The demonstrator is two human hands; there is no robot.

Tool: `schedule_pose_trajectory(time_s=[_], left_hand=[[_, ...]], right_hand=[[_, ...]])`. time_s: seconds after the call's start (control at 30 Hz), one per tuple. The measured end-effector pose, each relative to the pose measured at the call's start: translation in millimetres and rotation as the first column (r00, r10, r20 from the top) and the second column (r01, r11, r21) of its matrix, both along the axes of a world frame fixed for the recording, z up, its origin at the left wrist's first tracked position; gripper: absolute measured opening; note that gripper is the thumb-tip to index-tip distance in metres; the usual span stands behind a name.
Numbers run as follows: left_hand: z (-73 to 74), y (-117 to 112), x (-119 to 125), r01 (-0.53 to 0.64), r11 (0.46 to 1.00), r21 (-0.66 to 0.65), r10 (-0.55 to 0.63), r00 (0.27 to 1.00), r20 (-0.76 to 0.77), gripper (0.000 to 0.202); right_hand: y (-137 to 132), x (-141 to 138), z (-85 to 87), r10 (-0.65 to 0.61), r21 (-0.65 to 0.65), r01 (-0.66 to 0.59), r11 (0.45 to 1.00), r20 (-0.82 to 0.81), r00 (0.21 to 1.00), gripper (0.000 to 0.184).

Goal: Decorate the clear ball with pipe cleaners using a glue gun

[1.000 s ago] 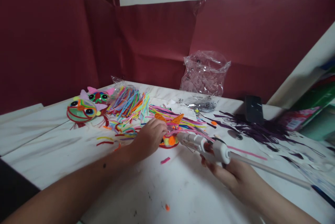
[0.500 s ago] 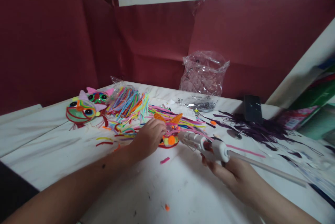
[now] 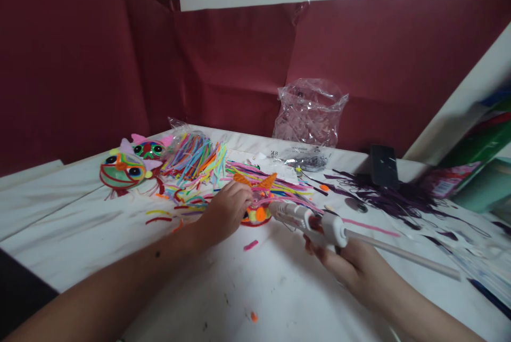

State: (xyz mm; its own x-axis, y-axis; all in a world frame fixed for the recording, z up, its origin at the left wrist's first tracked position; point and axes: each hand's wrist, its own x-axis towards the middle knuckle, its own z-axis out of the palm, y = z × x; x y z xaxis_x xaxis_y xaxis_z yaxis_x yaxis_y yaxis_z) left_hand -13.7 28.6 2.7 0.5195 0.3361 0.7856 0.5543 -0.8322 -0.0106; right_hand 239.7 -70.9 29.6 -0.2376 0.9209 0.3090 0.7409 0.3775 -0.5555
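Note:
My left hand (image 3: 224, 213) rests closed on a small round craft face (image 3: 256, 213) with orange ears and an orange pom-pom, holding it down on the white table (image 3: 255, 283). My right hand (image 3: 351, 270) grips a white hot glue gun (image 3: 309, 220) with a long glue stick (image 3: 403, 254) sticking out behind. The gun's nozzle points left, almost touching the craft face. Colourful pipe-cleaner strips (image 3: 195, 158) lie heaped just behind my left hand.
Two finished craft faces (image 3: 125, 169) sit at the far left. A clear plastic bag (image 3: 309, 113) stands at the back against the red wall. Purple strips (image 3: 383, 195), a dark phone-like object (image 3: 383, 165) and coloured packets (image 3: 475, 171) lie to the right.
The glue gun has shifted slightly left toward the craft face. My left hand stays on the face.

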Motion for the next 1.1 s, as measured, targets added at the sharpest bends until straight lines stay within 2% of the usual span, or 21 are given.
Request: schedule_pose_trajectory(time_s=[0.17, 0.37, 0.5, 0.67, 0.77, 0.9, 1.03, 1.1], left_hand=[[-0.8, 0.6, -0.5, 0.008, 1.0, -0.024, -0.008, 1.0, -0.001, 0.017], [0.9, 0.2, -0.5, 0.013, 1.0, -0.015, -0.013, 1.0, 0.004, 0.017], [2.0, -1.2, -0.4, 0.008, 1.0, -0.012, -0.008, 1.0, -0.004, 0.018], [1.6, -0.8, -0.5, 0.007, 1.0, -0.015, -0.007, 1.0, -0.018, 0.017], [0.7, 0.0, -0.6, 0.02, 1.0, -0.008, -0.02, 1.0, -0.003, 0.017], [0.4, -0.3, -0.7, 0.011, 1.0, -0.024, -0.011, 1.0, 0.0, 0.017], [1.6, -1.5, -0.9, 0.01, 0.999, -0.044, -0.009, 1.0, 0.016, 0.018], [2.1, -2.0, -1.0, 0.015, 0.998, -0.067, -0.013, 1.0, 0.018, 0.019]], right_hand=[[-0.1, 3.5, -5.9, -0.02, -0.037, 0.02, 0.999, 0.015, 1.0, 0.039], [0.9, 3.1, -7.7, -0.048, 0.016, 0.048, 0.999, -0.01, 0.999, 0.036], [0.3, 2.8, -6.0, -0.017, -0.027, 0.017, 0.999, 0.014, 1.0, 0.039], [0.2, 3.8, -11.4, -0.062, -0.046, 0.063, 0.997, 0.02, 0.998, 0.041], [0.5, 0.3, -12.7, -0.011, -0.014, 0.011, 1.0, -0.01, 1.0, 0.038], [-0.7, 0.7, 0.0, 0.02, 0.018, -0.02, 1.0, -0.007, 1.0, 0.035], [-5.2, 15.5, 24.0, 0.076, -0.007, -0.075, 0.997, 0.023, 0.997, 0.028], [-7.6, 24.7, 27.8, 0.07, 0.016, -0.07, 0.997, 0.038, 0.997, 0.021]])
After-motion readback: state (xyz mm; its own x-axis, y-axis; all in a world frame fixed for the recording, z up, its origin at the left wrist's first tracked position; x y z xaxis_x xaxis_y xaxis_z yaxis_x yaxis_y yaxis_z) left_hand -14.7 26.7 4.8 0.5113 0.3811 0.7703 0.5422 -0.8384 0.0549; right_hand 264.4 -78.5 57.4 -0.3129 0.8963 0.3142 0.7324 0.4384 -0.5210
